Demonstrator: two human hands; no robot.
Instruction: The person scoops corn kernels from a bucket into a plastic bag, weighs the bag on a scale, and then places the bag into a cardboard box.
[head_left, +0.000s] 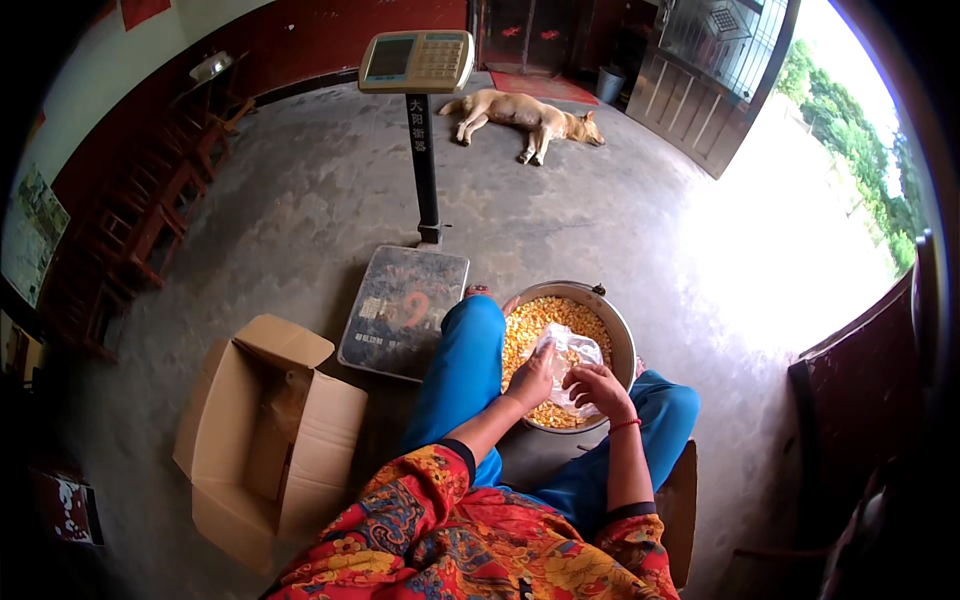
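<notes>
Between my knees stands a round metal pail (621, 328) with a wire handle, holding loose yellow corn kernels (551, 315). Over the corn, my left hand (532, 379) grips a clear plastic bag (561, 390) along its left side, thumb pointing up. A few kernels seem to show in or through the plastic. My right hand (601, 391), with a red band at the wrist, hovers at the bag's right side with bent fingers. Its fingertips point towards the bag, and whether they pinch anything is hidden.
A platform scale (405, 307) with a tall display post stands ahead to the left. An opened cardboard box (259, 442) holding something brownish sits at my left. Beyond, a tan dog (525, 116) lies on the concrete floor. Wooden stools (161, 217) line the left wall; a metal door (705, 82) stands ajar.
</notes>
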